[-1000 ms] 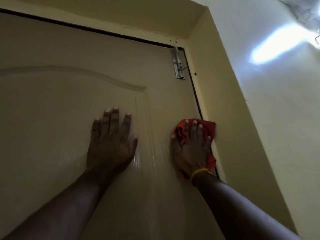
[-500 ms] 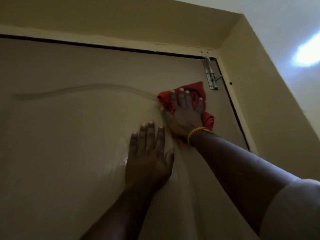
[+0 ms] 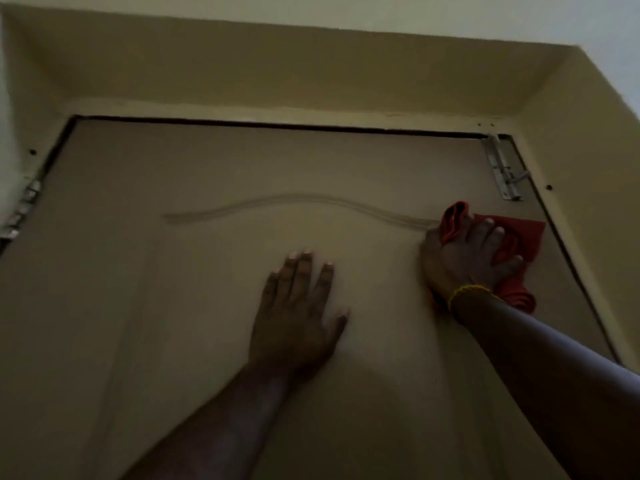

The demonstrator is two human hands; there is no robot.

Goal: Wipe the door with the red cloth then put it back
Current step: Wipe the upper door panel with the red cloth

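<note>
Dim cream wall recess [image 3: 311,64], pale ceiling [image 3: 485,15], metal hinge [image 3: 20,209]

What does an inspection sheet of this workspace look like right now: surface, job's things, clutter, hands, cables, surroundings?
Surface: beige door, shut in its frame, with a curved moulded line across the upper panel.
Job's things: red cloth, bunched, pressed to the door near its upper right corner, just below the bolt latch.
Clutter: nothing seen.
Hands: left hand flat on the door, fingers spread, holding nothing; right hand spread over the cloth, with a yellow bracelet at the wrist.
Cables: nothing seen.
Surroundings: cream door frame and recess; hinge at the left edge; dim light, image slightly blurred.
</note>
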